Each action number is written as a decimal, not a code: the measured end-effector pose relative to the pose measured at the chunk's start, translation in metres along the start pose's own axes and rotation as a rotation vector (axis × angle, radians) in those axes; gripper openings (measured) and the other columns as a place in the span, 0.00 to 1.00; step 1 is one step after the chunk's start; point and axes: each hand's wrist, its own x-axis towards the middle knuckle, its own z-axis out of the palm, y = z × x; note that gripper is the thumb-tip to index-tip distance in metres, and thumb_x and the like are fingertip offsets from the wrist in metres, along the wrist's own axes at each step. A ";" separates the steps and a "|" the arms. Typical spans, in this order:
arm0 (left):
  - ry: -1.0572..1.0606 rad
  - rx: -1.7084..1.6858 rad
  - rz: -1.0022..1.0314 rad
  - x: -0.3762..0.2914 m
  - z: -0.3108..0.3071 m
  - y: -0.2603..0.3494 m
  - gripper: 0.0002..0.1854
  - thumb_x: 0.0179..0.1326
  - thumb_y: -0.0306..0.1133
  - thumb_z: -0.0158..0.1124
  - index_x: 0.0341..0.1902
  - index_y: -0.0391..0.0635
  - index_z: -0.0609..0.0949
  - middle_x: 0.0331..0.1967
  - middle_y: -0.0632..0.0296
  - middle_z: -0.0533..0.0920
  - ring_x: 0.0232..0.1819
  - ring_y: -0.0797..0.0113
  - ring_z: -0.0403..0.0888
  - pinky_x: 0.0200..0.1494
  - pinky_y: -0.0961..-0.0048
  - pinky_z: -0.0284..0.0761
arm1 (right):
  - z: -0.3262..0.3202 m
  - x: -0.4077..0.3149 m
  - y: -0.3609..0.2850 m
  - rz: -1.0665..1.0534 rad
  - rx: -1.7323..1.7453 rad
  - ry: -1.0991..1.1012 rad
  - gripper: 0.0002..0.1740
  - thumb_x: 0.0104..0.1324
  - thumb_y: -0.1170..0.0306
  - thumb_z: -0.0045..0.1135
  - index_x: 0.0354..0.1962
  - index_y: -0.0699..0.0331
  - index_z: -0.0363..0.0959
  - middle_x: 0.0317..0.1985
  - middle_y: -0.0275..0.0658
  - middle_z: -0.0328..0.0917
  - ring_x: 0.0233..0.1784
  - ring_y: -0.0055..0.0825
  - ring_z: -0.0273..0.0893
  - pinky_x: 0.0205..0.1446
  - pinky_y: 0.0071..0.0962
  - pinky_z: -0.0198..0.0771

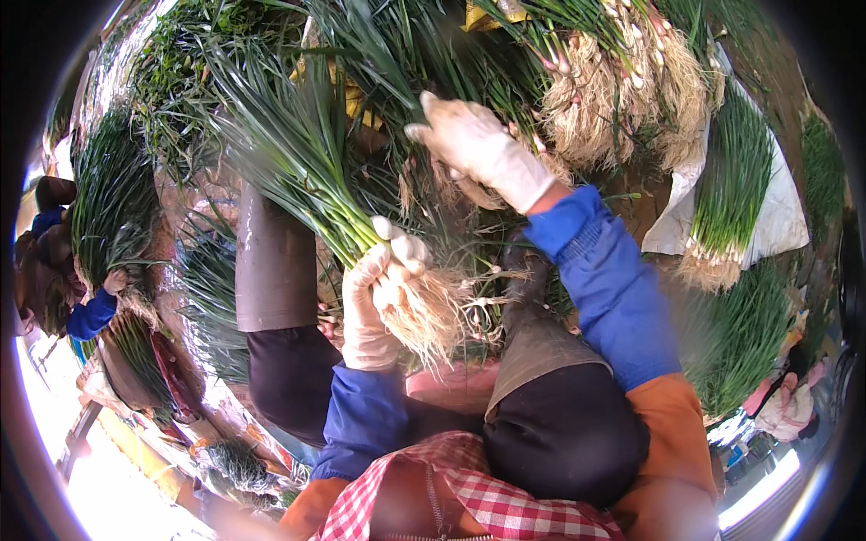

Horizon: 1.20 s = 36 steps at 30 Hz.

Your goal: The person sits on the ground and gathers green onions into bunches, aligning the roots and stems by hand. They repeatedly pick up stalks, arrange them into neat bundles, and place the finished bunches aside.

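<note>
A bunch of green onions (318, 182) with white bulbs and long pale roots is gripped near the bulbs in my left hand (369, 304), which wears a whitish glove. The leaves fan up and left, away from me. My right hand (473, 145), gloved too, is reached forward over a pile of green onions (399, 54); its thumb and a finger are spread, and the edges are slightly blurred. Whether anything lies between its fingers cannot be made out. Loose rooted onions lie beneath and between the hands.
Large rooted bunches (609, 101) lie at the upper right, beside another bunch (731, 189) on a white sheet (778, 203). Loose greens (183, 88) are heaped upper left. My boots (277, 264) flank the work area. Another person's hand (115, 281) holds onions at the far left.
</note>
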 end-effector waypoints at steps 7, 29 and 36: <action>0.046 0.099 0.017 -0.003 0.005 0.008 0.16 0.58 0.35 0.63 0.47 0.48 0.70 0.30 0.66 0.71 0.34 0.68 0.70 0.44 0.69 0.70 | 0.059 -0.038 0.073 0.652 0.554 0.105 0.44 0.68 0.56 0.56 0.67 0.78 0.48 0.23 0.41 0.77 0.16 0.26 0.72 0.24 0.26 0.73; -0.010 0.028 -0.024 0.000 0.005 0.008 0.25 0.56 0.34 0.64 0.58 0.40 0.73 0.30 0.61 0.75 0.32 0.67 0.71 0.32 0.75 0.69 | 0.028 -0.032 0.126 0.580 0.323 0.150 0.24 0.69 0.62 0.58 0.58 0.65 0.70 0.39 0.47 0.83 0.38 0.36 0.83 0.48 0.37 0.79; 0.008 -0.081 -0.039 0.007 -0.030 0.005 0.22 0.59 0.35 0.62 0.56 0.40 0.73 0.28 0.60 0.76 0.30 0.67 0.70 0.38 0.71 0.68 | 0.001 -0.013 0.115 0.464 0.288 0.305 0.16 0.69 0.63 0.58 0.49 0.63 0.74 0.34 0.43 0.82 0.32 0.34 0.83 0.40 0.35 0.79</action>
